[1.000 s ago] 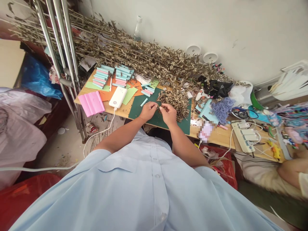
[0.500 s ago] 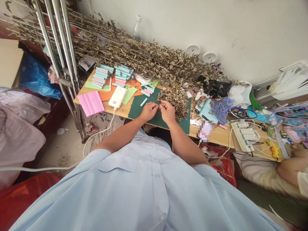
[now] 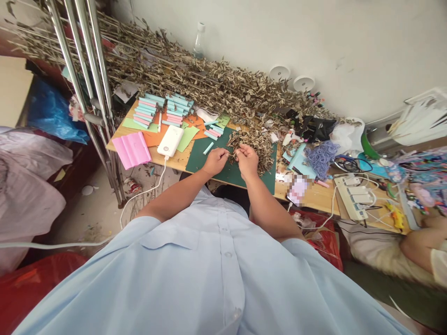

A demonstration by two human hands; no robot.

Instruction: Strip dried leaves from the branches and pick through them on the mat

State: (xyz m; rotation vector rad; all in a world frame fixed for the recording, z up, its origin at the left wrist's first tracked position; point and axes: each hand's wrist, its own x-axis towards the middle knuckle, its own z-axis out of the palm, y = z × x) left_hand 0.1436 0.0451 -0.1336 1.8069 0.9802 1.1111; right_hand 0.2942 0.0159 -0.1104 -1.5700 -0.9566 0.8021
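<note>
Above the dark green cutting mat (image 3: 228, 173) my left hand (image 3: 215, 162) is closed in a pinch; what its fingertips hold is too small to make out. Just to its right, my right hand (image 3: 247, 161) has its fingers curled together at the edge of a heap of dried leaves (image 3: 263, 148). Anything between those fingers is hidden. A small gap separates the two hands. Near the left hand, a light blue paper roll (image 3: 208, 148) lies on the mat, with several blue and pink rolls (image 3: 213, 132) behind it.
Dried leafy stalks (image 3: 195, 79) cover the table's back. Stacked paper rolls (image 3: 146, 110), a white power bank (image 3: 171, 141) with a cable and pink paper (image 3: 132, 150) lie left. To the right are a phone (image 3: 297, 190), purple yarn (image 3: 321, 158) and a power strip (image 3: 351, 197). Metal poles (image 3: 87, 70) stand left.
My right hand has moved a little to the right, away from the left hand, opening a gap between them. My left hand has barely moved.
</note>
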